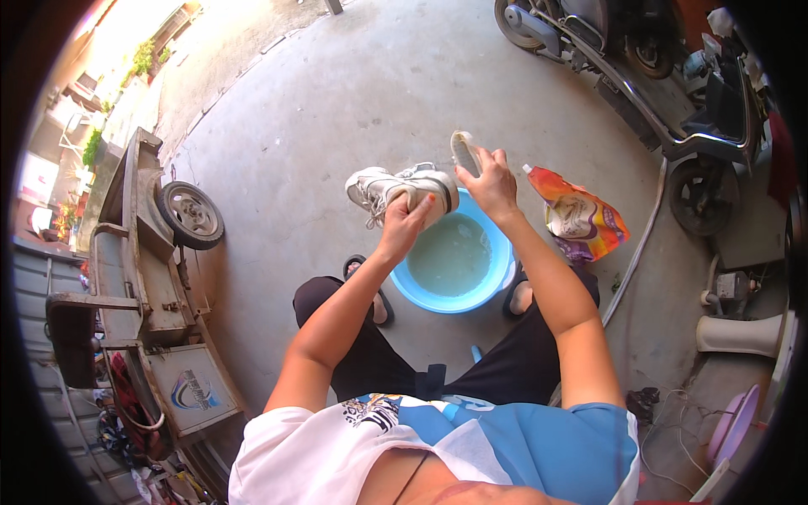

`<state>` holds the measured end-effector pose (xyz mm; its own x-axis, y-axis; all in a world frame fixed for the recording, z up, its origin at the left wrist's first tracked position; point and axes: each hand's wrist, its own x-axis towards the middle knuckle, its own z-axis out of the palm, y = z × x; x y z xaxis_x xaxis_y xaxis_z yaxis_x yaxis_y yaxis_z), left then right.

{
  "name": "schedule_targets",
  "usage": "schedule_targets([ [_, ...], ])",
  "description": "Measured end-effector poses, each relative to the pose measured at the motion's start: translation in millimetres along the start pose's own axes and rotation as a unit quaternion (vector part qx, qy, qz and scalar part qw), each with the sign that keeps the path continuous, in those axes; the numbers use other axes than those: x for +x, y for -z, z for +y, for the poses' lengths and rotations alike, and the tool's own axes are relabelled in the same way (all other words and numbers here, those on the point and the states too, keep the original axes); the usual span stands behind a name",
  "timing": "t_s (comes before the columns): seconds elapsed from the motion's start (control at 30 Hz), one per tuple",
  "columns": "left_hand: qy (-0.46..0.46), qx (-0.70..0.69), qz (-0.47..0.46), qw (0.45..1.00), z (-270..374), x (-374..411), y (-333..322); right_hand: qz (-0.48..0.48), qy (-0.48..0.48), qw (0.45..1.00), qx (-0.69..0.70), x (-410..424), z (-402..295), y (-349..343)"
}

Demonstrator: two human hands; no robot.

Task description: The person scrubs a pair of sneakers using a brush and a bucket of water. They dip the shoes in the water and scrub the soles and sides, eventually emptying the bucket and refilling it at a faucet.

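My left hand (pixel 406 224) grips a white lace-up sneaker (pixel 372 189) by its side, with the thumb across it. The shoe is held over the far left rim of a light-blue plastic basin (pixel 404 291), and its laces hang loose. Cloudy greenish water (pixel 451 259) with some suds fills part of the basin. In my right hand (pixel 492 183) is a pale oval brush-like object (pixel 464 151), raised beyond the basin and apart from the shoe. My fingers partly hide it. The basin stands on the concrete floor between my feet.
An orange and purple detergent pouch (pixel 584 218) with a spout lies right of the basin. A pale hose (pixel 637 252) runs past it. On the right stands an electric scooter (pixel 656 126); on the left, a metal cart (pixel 136 252) with a rubber-tyred wheel (pixel 190 215).
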<state>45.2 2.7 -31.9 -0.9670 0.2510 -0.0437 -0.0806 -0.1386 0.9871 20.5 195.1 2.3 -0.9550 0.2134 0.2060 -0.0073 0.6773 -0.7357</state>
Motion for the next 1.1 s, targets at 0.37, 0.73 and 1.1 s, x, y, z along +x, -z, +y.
schedule_targets([
  [0.37,0.196,-0.336,0.071,0.919,6.9,3.5,1.6,-0.050,0.182,0.981,0.037,-45.8,-35.8,-29.6],
  [0.73,0.136,-0.316,0.099,0.934,18.4,6.8,22.2,0.003,-0.006,0.987,0.160,-30.8,-3.7,-36.3],
  [1.1,0.211,-0.354,0.146,0.899,-1.6,6.8,14.3,0.073,0.076,0.991,0.082,-11.8,20.1,-47.4],
])
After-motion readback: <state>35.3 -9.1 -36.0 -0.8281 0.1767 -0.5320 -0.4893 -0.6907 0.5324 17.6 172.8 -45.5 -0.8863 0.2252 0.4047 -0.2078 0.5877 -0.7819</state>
